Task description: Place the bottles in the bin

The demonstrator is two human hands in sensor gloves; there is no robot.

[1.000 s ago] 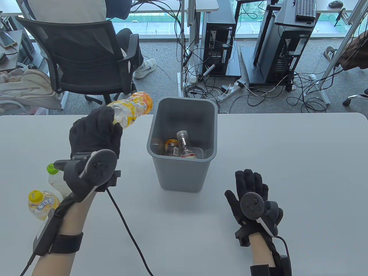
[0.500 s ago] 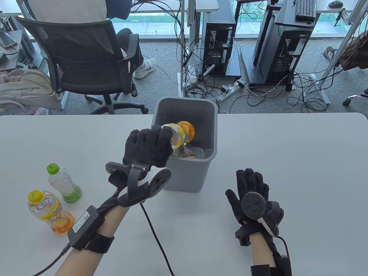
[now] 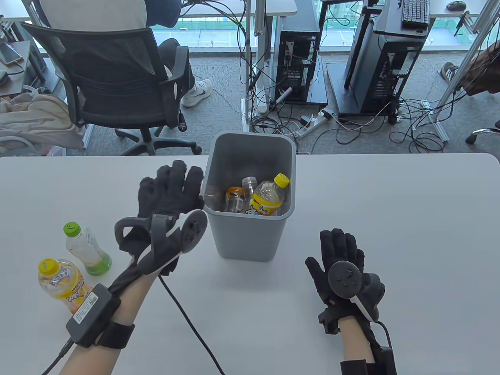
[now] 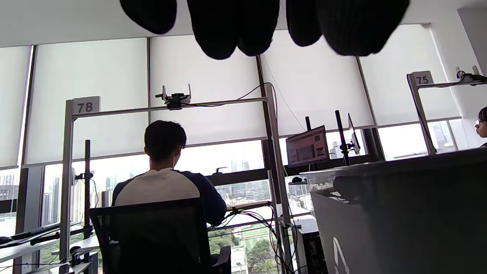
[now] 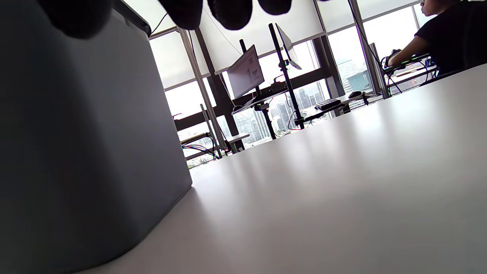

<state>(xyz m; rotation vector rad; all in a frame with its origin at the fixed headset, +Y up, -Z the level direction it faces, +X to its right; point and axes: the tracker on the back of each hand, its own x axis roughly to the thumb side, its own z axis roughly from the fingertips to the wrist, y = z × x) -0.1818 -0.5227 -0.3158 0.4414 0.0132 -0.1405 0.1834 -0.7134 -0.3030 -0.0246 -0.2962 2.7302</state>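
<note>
Left grip (image 3: 168, 191) is spread open and empty just left of the bin (image 3: 246, 234); right grip (image 3: 343, 259) lies flat and empty on the counter (image 3: 410, 234). Yellow bottle (image 3: 267, 195) sits in the bin

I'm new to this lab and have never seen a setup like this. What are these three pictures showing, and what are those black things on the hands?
No machine here: a person wears black sensor gloves, with a tracker strapped to the back of each hand. The large picture looks down at the white table. The other two come from small cameras on the wrists, looking low across the room, with dark fingertips hanging in from the top.

The left hand is open beside the grey bin, holding nothing. The right hand lies flat on the table, also holding nothing.

Inside the bin lie several bottles, among them a yellow-capped bottle. Two wait on the table at left: a green-capped bottle and a yellow and orange bottle.
</note>
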